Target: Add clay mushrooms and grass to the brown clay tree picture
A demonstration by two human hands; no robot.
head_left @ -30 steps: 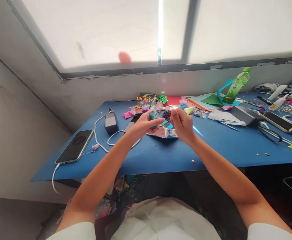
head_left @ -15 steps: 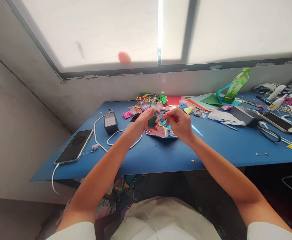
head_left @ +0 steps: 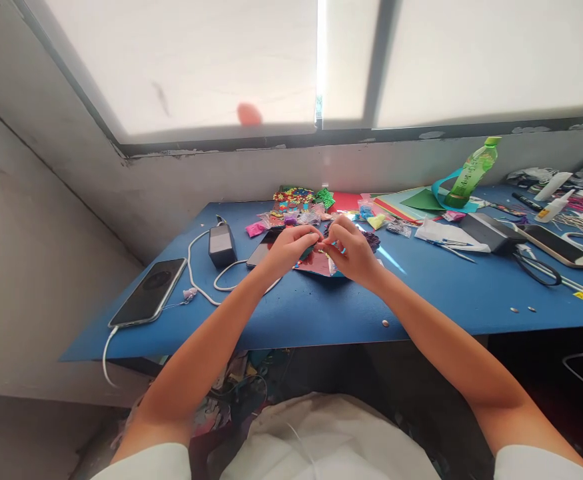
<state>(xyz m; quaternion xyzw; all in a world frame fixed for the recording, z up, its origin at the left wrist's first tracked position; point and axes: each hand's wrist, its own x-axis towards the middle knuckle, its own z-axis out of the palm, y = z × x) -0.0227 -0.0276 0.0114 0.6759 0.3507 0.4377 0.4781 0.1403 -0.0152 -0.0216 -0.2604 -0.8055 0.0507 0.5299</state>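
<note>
Over the middle of the blue table my left hand (head_left: 291, 247) is closed round a dark green lump (head_left: 308, 252), mostly hidden by the fingers. My right hand (head_left: 350, 252) pinches thumb and fingertips together, and they meet the left fingertips. Whatever is in that pinch is too small to make out. Beneath both hands lies a shiny reddish sheet (head_left: 314, 263) with small colourful bits on it. A dark purple, ruffled-looking piece (head_left: 371, 240) shows just behind the right hand.
A black charger (head_left: 222, 245) and a phone (head_left: 148, 293) with white cables lie to the left. Bags of sequins (head_left: 294, 195) and coloured paper (head_left: 421, 200) fill the back. At right stand a green bottle (head_left: 472, 173) and a glue bottle (head_left: 554, 205), near another phone (head_left: 561, 245).
My hands have come together and lowered slightly, so their fingertips now meet. The left hand has turned over the green lump, covering more of it. The purple piece now shows behind the right hand.
</note>
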